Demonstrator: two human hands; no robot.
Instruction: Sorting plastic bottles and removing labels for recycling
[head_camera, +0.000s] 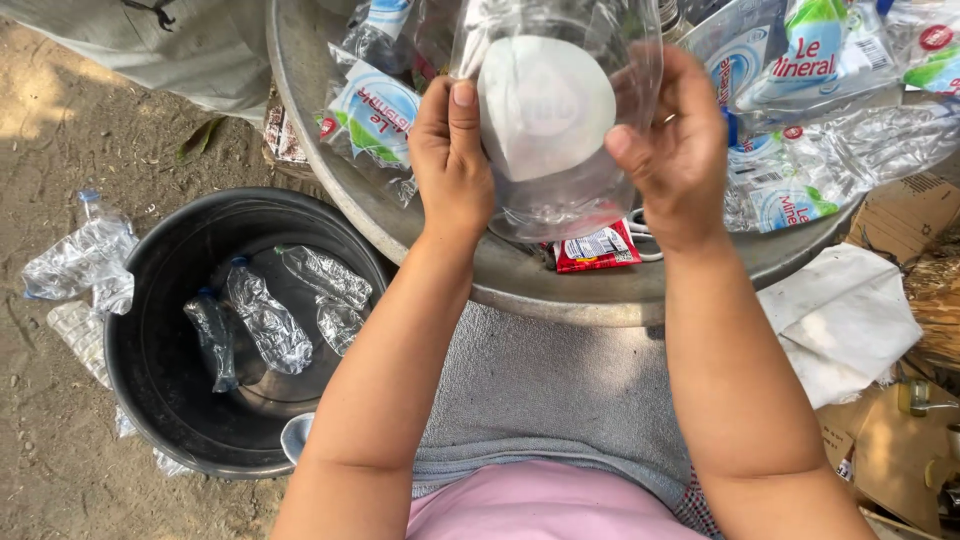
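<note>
Both forearms rose from the lap to a clear plastic jar held above the metal basin.

Left hand and right hand had their fingers curled shut on its sides. Thin, see-through and crinkled, with a white disc inside, it looked light, springy and slick; opposite walls seemed the best grip.

Black tub on sandy ground, lower left; three crushed clear bottles lie inside it. More flattened bottles on the dirt just beside the tub's left rim. Large metal basin holds labelled crushed bottles and a red wrapper. White cloth right of basin, cardboard behind.
</note>
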